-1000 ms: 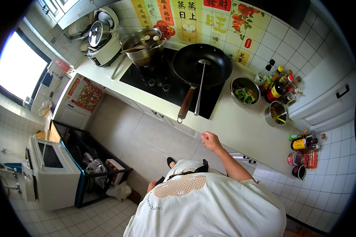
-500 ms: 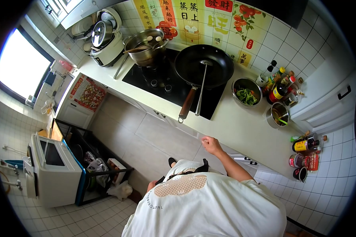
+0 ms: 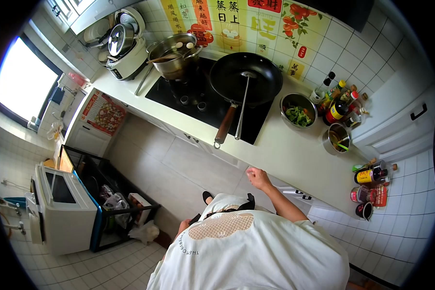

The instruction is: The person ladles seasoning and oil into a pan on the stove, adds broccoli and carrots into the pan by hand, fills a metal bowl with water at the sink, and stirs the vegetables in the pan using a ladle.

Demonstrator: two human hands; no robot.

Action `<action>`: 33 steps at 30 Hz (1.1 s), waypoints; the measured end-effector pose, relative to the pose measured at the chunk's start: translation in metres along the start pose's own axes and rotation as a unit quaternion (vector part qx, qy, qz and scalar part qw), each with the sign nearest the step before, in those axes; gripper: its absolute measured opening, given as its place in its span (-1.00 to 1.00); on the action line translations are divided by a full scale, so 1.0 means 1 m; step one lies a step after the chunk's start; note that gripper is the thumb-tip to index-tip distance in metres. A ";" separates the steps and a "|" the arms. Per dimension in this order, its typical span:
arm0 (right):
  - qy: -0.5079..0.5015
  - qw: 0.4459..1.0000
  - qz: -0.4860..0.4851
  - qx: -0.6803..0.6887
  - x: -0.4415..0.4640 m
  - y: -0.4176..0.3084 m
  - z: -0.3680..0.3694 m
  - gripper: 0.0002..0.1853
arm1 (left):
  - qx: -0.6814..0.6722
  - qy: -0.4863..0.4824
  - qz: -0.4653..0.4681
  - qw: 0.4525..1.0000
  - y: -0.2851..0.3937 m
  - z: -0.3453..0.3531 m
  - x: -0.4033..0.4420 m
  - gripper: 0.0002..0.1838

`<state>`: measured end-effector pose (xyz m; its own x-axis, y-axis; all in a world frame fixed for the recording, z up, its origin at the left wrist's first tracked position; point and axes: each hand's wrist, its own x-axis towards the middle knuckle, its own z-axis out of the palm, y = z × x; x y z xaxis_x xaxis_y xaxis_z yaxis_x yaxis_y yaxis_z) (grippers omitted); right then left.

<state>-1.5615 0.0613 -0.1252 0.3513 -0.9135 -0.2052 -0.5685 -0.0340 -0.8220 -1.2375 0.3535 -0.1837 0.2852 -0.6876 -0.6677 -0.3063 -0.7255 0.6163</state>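
No handling appeared in progress. The bare right hand (image 3: pixel 259 179), grip curled closed, seemingly empty, hung near the white table (image 3: pixel 287 150); the left hand's (image 3: pixel 184 225) grip was indeterminable. Grasping the black, wooden-handled wok (image 3: pixel 224 79), on the black glass hob (image 3: pixel 166 95), called for uncurled fingers.

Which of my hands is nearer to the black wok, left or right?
Your right. Your right hand is by the counter's front edge, to the right of the wok's handle. Your left hand is lower, beside your shirt, farther from the wok.
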 end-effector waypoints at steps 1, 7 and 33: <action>0.000 1.000 0.002 0.005 -0.002 0.001 -0.002 -0.77 | -0.005 -0.001 -0.001 1.000 0.002 0.002 -0.001 -0.66; 0.001 0.999 0.026 0.020 -0.008 0.004 -0.007 -0.78 | -0.007 -0.042 0.017 0.999 0.014 0.005 -0.001 -0.64; -0.030 0.999 0.042 0.019 -0.005 0.005 0.006 -0.77 | 0.062 0.031 -0.007 0.998 -0.015 0.008 0.009 -0.66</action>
<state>-1.5619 0.0683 -0.1316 0.3487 -0.8865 -0.3043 -0.5700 0.0572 -0.8197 -1.2382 0.3585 -0.2020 0.3452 -0.6813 -0.6455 -0.4117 -0.7280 0.5482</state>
